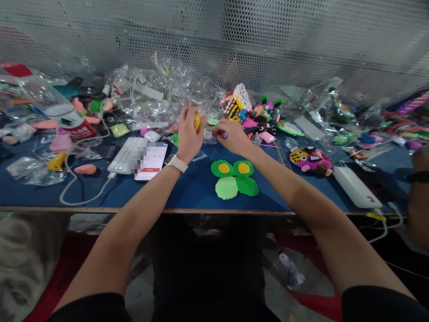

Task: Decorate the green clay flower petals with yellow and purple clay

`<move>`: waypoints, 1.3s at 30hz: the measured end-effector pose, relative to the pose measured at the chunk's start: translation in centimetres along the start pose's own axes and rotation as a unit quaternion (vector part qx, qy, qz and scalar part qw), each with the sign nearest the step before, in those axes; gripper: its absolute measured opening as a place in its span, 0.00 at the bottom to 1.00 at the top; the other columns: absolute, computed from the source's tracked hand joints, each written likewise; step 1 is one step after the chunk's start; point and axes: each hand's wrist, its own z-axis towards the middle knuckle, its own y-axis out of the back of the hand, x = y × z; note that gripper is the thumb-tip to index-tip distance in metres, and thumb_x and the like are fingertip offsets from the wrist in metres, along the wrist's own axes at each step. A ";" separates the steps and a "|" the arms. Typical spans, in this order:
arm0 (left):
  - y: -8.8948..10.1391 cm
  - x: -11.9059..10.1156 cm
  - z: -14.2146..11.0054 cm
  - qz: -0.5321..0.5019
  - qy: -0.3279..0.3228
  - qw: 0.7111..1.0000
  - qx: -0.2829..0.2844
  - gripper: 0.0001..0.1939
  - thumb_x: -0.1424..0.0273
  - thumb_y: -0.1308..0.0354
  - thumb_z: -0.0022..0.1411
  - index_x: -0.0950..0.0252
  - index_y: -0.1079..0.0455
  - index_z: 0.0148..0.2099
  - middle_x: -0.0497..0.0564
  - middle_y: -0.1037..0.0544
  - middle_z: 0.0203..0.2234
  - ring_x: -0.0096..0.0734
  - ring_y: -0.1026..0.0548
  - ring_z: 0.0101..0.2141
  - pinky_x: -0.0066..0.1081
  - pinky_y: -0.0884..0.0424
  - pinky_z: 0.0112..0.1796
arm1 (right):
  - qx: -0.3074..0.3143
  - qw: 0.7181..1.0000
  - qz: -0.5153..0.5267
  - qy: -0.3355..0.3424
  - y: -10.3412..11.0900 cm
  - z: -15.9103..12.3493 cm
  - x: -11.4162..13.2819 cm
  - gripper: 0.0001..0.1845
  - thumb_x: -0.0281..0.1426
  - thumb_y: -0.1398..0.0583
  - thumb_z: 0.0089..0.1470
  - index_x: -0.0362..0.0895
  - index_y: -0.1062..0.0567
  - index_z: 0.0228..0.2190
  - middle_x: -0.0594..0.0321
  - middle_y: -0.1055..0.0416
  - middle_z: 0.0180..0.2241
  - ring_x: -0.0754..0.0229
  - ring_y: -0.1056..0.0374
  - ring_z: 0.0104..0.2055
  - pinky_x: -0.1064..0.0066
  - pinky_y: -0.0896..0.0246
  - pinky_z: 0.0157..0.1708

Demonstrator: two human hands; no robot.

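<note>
My left hand (189, 134) is raised over the blue table (187, 190), fingers closed on a lump of yellow clay (197, 121). A watch with a pale strap (176, 163) sits on that wrist. My right hand (231, 135) is beside it, fingers pinched on a small purple bit (224, 135). Just in front of my right hand lies a flat green clay figure (234, 178) with two yellow discs on its upper lobes.
A phone (150, 167) and white power bank (125, 155) with cable lie left of my hands. Crumpled clear wrappers (161, 96) and clay figures (310, 160) crowd the back. Another white power bank (351, 186) lies right. Another person's arm (418, 197) shows at the right edge.
</note>
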 end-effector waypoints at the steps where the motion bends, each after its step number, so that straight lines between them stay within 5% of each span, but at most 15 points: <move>1: 0.1 0.0 0.1 -0.010 0.003 1.000 -0.010 0.20 0.50 0.43 0.79 0.59 0.30 0.59 0.61 0.23 0.52 0.50 0.22 0.57 0.51 0.25 0.60 | 0.002 1.000 0.024 -0.007 -0.3 0.6 0.2 0.05 0.27 0.37 0.62 0.48 0.21 0.38 0.57 0.21 0.40 0.51 0.23 0.41 0.53 0.22 0.46; 7: -0.9 0.0 -0.5 -0.100 0.028 0.994 0.025 0.25 0.64 0.32 0.72 0.59 0.36 0.64 0.56 0.22 0.48 0.37 0.19 0.43 0.37 0.22 0.43 | -0.150 0.977 0.136 -0.064 0.1 0.9 2.4 0.15 0.47 0.35 0.68 0.51 0.22 0.49 0.55 0.19 0.49 0.50 0.21 0.47 0.54 0.19 0.46; 12: -1.6 -0.9 -1.2 -0.140 0.024 0.985 0.095 0.26 0.70 0.31 0.68 0.58 0.35 0.64 0.52 0.21 0.43 0.32 0.21 0.36 0.34 0.23 0.41 | -0.134 0.981 0.132 -0.049 1.6 -1.3 2.4 0.21 0.55 0.32 0.65 0.52 0.20 0.46 0.57 0.19 0.48 0.51 0.22 0.47 0.55 0.19 0.45; 18: -0.8 -2.1 -1.4 -0.072 0.028 0.982 0.172 0.27 0.73 0.34 0.67 0.60 0.33 0.66 0.54 0.18 0.45 0.41 0.18 0.43 0.41 0.22 0.49 | -0.105 0.982 0.144 -0.064 1.4 -3.0 1.3 0.24 0.58 0.32 0.64 0.51 0.20 0.43 0.57 0.21 0.48 0.51 0.23 0.48 0.57 0.20 0.42; 24: -0.2 -3.0 -1.1 -0.037 0.031 0.974 0.219 0.27 0.70 0.34 0.67 0.60 0.32 0.66 0.54 0.16 0.44 0.44 0.18 0.43 0.42 0.23 0.50 | -0.084 0.987 0.112 -0.075 1.5 -3.4 1.1 0.27 0.61 0.30 0.59 0.52 0.20 0.43 0.57 0.21 0.45 0.50 0.23 0.44 0.55 0.20 0.38; 35: -0.2 -3.1 -1.2 -0.042 0.037 0.980 0.193 0.24 0.53 0.40 0.77 0.61 0.30 0.65 0.56 0.16 0.45 0.43 0.17 0.45 0.41 0.24 0.52 | -0.218 0.953 0.147 -0.153 0.9 -3.4 1.2 0.29 0.62 0.29 0.57 0.50 0.21 0.36 0.61 0.19 0.34 0.53 0.22 0.36 0.57 0.21 0.38; 39: -0.3 -2.6 -1.2 -0.030 0.039 0.982 0.180 0.26 0.47 0.46 0.80 0.61 0.29 0.64 0.58 0.16 0.47 0.42 0.17 0.44 0.41 0.25 0.53 | -0.224 0.942 0.183 -0.168 0.2 -3.3 -0.1 0.30 0.64 0.32 0.59 0.51 0.22 0.41 0.60 0.20 0.37 0.54 0.23 0.37 0.60 0.22 0.35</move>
